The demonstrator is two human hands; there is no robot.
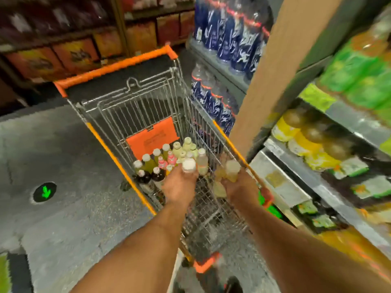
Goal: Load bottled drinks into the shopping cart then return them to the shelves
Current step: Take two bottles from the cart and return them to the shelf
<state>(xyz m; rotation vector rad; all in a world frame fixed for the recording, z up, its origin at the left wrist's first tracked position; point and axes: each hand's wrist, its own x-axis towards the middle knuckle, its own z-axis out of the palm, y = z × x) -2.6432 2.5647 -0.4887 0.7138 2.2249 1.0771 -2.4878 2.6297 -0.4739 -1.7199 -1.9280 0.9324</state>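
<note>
Metal shelves (330,115) at right hold blurred green and yellow packs. The wire cart (203,218), orange-trimmed, holds upright capped bottles (165,157) clustered at its far end: pale green, pink, dark. Over the basket, the left hand (179,185) grips a white-capped bottle (189,164); the right hand (241,187) grips a pale yellowish bottle (232,169).

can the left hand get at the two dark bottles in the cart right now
Probably not yet: the left hand already grips a white-capped clear bottle. The two dark white-capped bottles stand uncovered just left of it in the wire shopping cart.
</note>
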